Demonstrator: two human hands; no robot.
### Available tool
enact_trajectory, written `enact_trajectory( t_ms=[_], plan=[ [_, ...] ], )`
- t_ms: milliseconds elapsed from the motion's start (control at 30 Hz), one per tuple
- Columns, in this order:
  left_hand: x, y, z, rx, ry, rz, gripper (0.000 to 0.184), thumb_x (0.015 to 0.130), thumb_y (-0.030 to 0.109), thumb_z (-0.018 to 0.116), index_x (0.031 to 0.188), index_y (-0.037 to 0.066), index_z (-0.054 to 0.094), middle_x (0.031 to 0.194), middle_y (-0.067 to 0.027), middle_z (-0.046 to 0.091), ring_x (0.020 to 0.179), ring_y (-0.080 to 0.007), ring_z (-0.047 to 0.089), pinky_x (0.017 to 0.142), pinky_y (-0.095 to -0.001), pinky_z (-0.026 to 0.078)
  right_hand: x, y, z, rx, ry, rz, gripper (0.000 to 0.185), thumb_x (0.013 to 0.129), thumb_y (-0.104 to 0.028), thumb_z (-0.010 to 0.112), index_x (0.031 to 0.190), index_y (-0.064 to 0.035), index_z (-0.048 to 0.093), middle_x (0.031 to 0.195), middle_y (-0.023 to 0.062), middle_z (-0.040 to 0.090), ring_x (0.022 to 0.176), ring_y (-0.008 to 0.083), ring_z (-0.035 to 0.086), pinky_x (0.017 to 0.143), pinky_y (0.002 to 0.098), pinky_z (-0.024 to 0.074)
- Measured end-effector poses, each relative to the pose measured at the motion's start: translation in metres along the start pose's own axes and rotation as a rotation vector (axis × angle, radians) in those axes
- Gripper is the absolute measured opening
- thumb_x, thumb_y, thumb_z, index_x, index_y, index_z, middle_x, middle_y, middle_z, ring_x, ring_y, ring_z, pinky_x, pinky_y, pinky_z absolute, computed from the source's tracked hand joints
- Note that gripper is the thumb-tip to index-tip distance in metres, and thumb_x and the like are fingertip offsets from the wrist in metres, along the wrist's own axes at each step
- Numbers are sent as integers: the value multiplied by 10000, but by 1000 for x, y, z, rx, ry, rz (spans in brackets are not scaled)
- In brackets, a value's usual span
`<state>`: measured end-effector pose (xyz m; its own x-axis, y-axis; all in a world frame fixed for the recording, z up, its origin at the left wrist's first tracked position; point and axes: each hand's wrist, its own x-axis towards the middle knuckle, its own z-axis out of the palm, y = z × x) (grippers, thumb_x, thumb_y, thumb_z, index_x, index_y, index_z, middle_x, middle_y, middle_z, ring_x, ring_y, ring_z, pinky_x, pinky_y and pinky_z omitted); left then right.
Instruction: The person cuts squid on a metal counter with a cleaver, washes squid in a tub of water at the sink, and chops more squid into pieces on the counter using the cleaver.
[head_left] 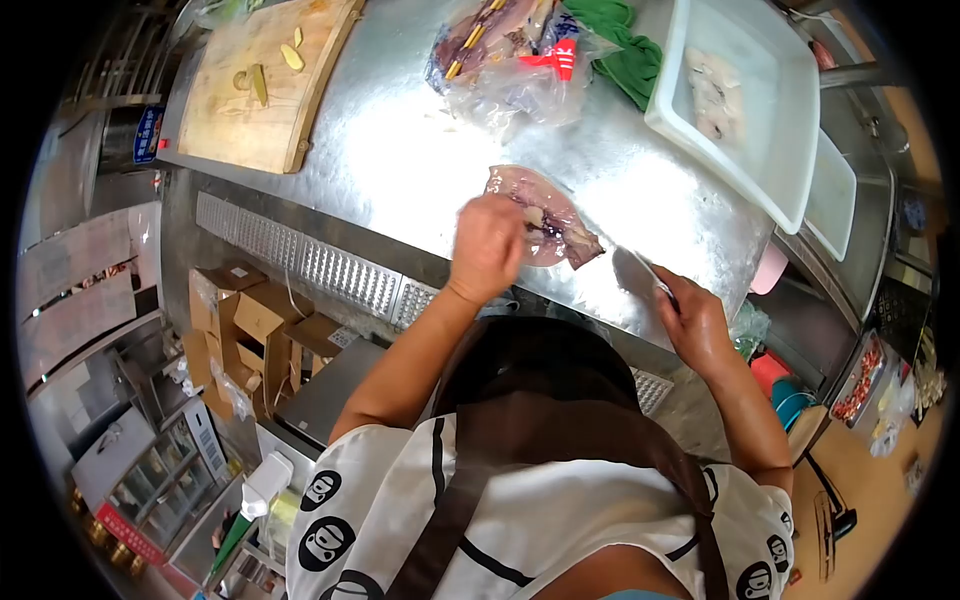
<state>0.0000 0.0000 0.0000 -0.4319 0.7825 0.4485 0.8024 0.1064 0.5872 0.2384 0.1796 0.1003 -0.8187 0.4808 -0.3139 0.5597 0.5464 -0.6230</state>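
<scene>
An opened squid point(545, 205) lies flat on the steel table, with pale and dark purple innards showing at its middle. My left hand point(488, 245) is over its left side, fingers curled together and pressed onto the innards; the fingertips are partly hidden. In my right hand point(692, 318) is a knife point(632, 268), gripped by its handle. The blade points up and left, just right of the squid's narrow end, apart from it.
A wooden board point(245, 110) with ginger pieces point(258, 85) lies at the far left. Behind the squid sits a plastic bag point(520, 90) of more squid beside a green cloth point(625, 50). A white tub point(770, 120) holding pale squid pieces point(715, 95) stands at right.
</scene>
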Motion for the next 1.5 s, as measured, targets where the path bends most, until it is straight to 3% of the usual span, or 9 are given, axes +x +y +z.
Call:
enact_trajectory(
  t_ms=[67, 300, 733, 933, 1000, 1233, 1333, 1500],
  plan=[
    [-6, 13, 8, -70, -112, 83, 209, 743, 33, 662, 949, 44, 629, 1033, -121, 581, 1026, -356, 527, 908, -472, 418, 9, -7, 1, -149, -55, -113, 308, 839, -121, 627, 1132, -29, 602, 879, 152, 658, 759, 321, 653, 672, 400, 527],
    [7, 5, 23, 57, -88, -38, 243, 755, 120, 700, 976, 37, 643, 1055, -134, 571, 1038, -367, 515, 938, -491, 393, 49, -18, 13, -267, -64, -287, 302, 828, -124, 613, 1116, -33, 605, 854, 142, 648, 731, 312, 645, 646, 397, 523],
    [4, 2, 26, 85, -130, -65, 287, 739, 171, 738, 986, 59, 645, 1098, -149, 559, 1085, -380, 497, 957, -514, 363, 68, -15, 7, -312, -138, -305, 312, 828, -130, 626, 1124, -34, 605, 842, 122, 639, 731, 292, 646, 620, 377, 525],
    [4, 2, 27, 84, -126, -88, 289, 738, 196, 742, 978, 69, 643, 1075, -126, 563, 1061, -354, 506, 943, -503, 356, 76, -12, 4, -299, -195, -296, 306, 835, -127, 622, 1127, -39, 598, 855, 124, 643, 745, 295, 649, 637, 386, 528],
    [5, 3, 26, 83, -158, -101, 306, 750, 228, 720, 1013, 90, 646, 1080, -83, 583, 1093, -294, 504, 1016, -510, 320, 78, -10, 3, -311, -207, -286, 314, 834, -127, 623, 1134, -40, 593, 865, 123, 649, 754, 301, 650, 655, 393, 530],
    [7, 0, 26, 77, -147, -100, 296, 746, 235, 718, 1003, 103, 654, 1069, -68, 590, 1075, -289, 507, 1010, -515, 321, 95, -19, 13, -293, -245, -315, 360, 805, -56, 624, 1157, -9, 571, 882, 172, 653, 748, 337, 642, 647, 414, 525],
    [6, -4, 28, 98, -108, -135, 300, 740, 217, 720, 1015, 119, 655, 1064, -52, 590, 1070, -291, 503, 1007, -523, 321, 119, -40, 29, -308, -235, -358, 206, 899, -127, 517, 1009, 34, 585, 743, 203, 638, 661, 347, 647, 583, 441, 519],
    [8, -10, 18, 148, -109, -113, 307, 740, 213, 717, 1031, 141, 651, 1066, -38, 588, 1072, -272, 498, 1011, -513, 318, 133, -48, 24, -362, -245, -414, 209, 919, -150, 487, 937, 25, 599, 717, 187, 637, 659, 341, 645, 575, 440, 511]
  ],
)
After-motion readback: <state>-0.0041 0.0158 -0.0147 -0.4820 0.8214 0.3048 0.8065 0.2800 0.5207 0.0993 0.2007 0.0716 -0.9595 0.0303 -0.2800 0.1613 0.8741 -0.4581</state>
